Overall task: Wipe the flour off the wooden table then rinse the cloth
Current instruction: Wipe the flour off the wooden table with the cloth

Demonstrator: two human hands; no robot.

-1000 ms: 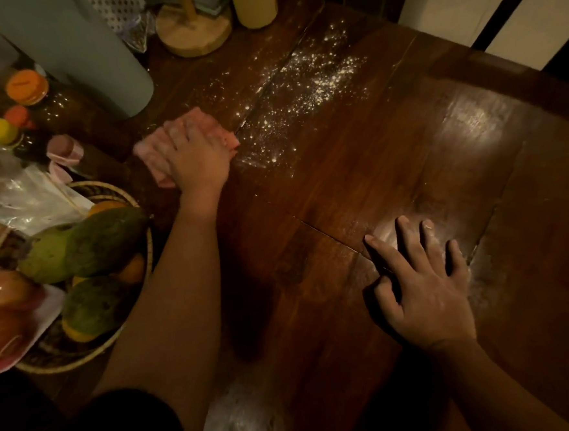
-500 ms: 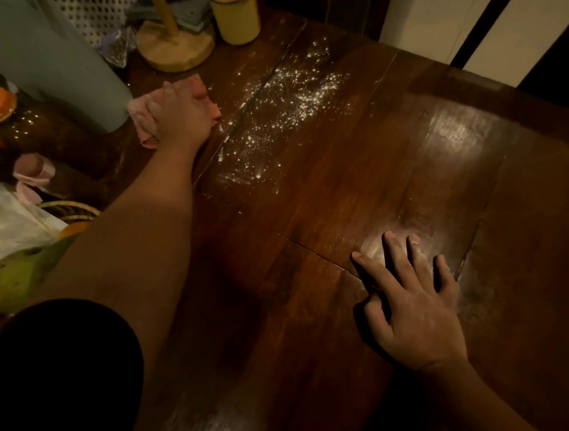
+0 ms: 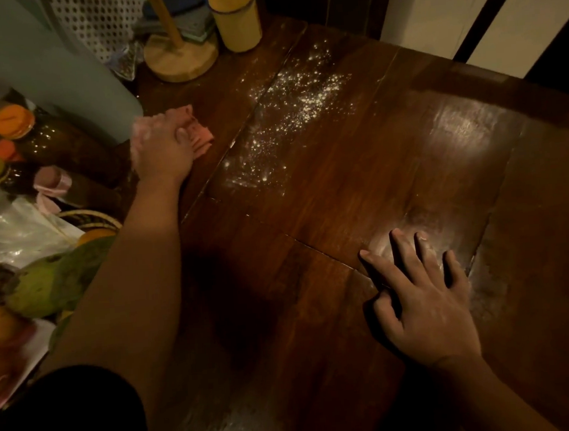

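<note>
The left hand (image 3: 162, 149) is gripping the pink cloth (image 3: 202, 138), its fingers curling over the bunched folds and pressing them to the table (image 3: 326, 205). The right hand (image 3: 423, 296) is lying flat with fingers spread, holding nothing and bracing on a pale, dusty patch of wood. The flour (image 3: 289, 114) is lying just right of the cloth, scattered across a seam between boards, so a stroke is likely to be pushing grains into that crack rather than lifting them. Bunched like this, the cloth is offering little face and risking streaks. The left hand is working right beside a grey container (image 3: 65, 79) and near the stand (image 3: 181, 59) and cup (image 3: 235, 20), so a wide sweep is risking a knock or driving flour under them. The right palm is probably picking up dust and could be spreading it.
</note>
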